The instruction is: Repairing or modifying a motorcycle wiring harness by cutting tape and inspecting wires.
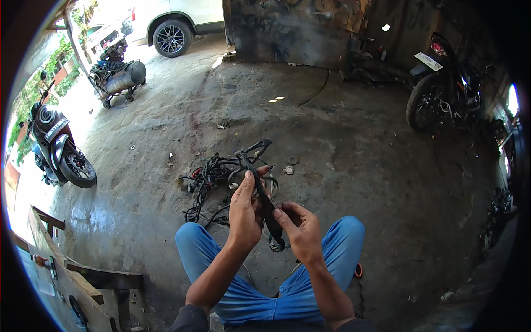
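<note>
Well beyond and right of the fingers (pixel 284 219), a white plate (pixel 428 61) on the rear of a motorbike (pixel 466 91) bears dark letters. Well left and beyond, a scooter's (pixel 58 145) front plate (pixel 56 129) shows pale, blurred characters.

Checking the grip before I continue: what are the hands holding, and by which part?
A long, black, sheathed wire bundle: the bare left hand grips its upper stretch, the bare right hand its lower stretch.

Motorcycles (pixel 57 145), an air compressor (pixel 124 81) and stained concrete floor (pixel 387 199) show a vehicle workshop.
</note>
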A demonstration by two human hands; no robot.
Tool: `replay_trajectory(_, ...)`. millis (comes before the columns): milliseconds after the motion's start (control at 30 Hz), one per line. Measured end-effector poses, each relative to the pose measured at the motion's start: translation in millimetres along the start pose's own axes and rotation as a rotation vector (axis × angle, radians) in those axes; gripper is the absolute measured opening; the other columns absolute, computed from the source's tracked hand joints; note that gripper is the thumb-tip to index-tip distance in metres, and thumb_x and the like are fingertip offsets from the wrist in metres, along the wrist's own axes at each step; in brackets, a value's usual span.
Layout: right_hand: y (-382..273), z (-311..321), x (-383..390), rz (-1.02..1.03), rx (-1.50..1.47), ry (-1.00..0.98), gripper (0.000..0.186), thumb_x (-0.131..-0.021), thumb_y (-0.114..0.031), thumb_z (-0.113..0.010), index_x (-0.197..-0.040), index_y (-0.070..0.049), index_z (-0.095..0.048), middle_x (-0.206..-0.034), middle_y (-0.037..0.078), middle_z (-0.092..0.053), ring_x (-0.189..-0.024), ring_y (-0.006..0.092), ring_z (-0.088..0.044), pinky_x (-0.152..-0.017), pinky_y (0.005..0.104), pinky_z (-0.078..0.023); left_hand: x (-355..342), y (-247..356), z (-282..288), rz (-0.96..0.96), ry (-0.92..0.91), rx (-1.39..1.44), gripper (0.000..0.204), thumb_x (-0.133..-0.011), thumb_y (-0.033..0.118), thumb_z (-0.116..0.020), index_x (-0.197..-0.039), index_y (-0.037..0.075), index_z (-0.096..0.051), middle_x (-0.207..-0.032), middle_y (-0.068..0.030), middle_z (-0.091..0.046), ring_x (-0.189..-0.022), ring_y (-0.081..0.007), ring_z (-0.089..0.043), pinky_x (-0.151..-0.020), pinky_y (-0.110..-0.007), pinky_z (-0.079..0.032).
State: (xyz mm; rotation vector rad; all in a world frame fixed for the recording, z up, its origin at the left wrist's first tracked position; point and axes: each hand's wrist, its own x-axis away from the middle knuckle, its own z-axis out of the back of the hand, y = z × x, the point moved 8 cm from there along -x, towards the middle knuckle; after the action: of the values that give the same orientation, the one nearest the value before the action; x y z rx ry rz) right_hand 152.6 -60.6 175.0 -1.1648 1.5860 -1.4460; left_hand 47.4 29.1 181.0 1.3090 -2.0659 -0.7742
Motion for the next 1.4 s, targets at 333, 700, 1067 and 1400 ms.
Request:
replay_trajectory(333,2.8,-5.6,3.9,-0.081,-0.229,-0.146,0.024,-0.101,-0.015,-0.066,-0.116,0.004,-0.068,-0.099,0.003,-0.071,-0.091,0.0065,-0.063,-0.085,0.0222,-0.050,2.0,-7.5,6.5,0.153,-0.003,-0.017,0.040,-0.108,0.040,-0.051,-0.124,0.006,-0.064,-0.080,0.0045,-0.053,-0.059,-0.0034,-0.046,-0.051,-0.020,-0.041)
replay_trajectory(700,9.7,7.5,-7.7,-0.026,-0.090,-0.013,0.020,-0.100,-0.012,-0.068,-0.111,0.004,-0.072,-0.097,0.005,-0.074,-0.091,0.0066,-0.066,-0.083,0.0222,-0.052,23.9,36.1,4.2,-0.067,-0.216,-1.227,0.040,-0.100,0.035,-0.067,-0.093,-0.003,-0.059,-0.071,-0.0104,-0.055,-0.065,-0.0168,-0.053,-0.060,-0.039,-0.043)
replay_trajectory(1067,0.4,9.3,-3.8,0.067,0.295,0.036,0.018,-0.095,-0.011,-0.072,-0.105,0.004,-0.076,-0.090,0.007,-0.077,-0.084,0.0102,-0.071,-0.079,0.0254,-0.055,23.5,22.5,-11.4,-0.105,-0.633,-1.469,0.030,-0.099,0.026,-0.064,-0.100,-0.004,-0.059,-0.082,-0.0191,-0.065,-0.076,-0.0312,-0.067,-0.068,-0.043,-0.050)
replay_trajectory(1400,6.3,6.1,-10.3,0.149,0.342,0.044,0.020,-0.094,-0.010,-0.072,-0.107,0.004,-0.075,-0.094,0.012,-0.077,-0.088,0.0142,-0.073,-0.080,0.0288,-0.056,9.7,7.6,-1.0,0.092,-0.726,-1.364,0.028,-0.097,0.023,-0.062,-0.102,-0.005,-0.059,-0.083,-0.0182,-0.069,-0.073,-0.0260,-0.071,-0.067,-0.039,-0.055)
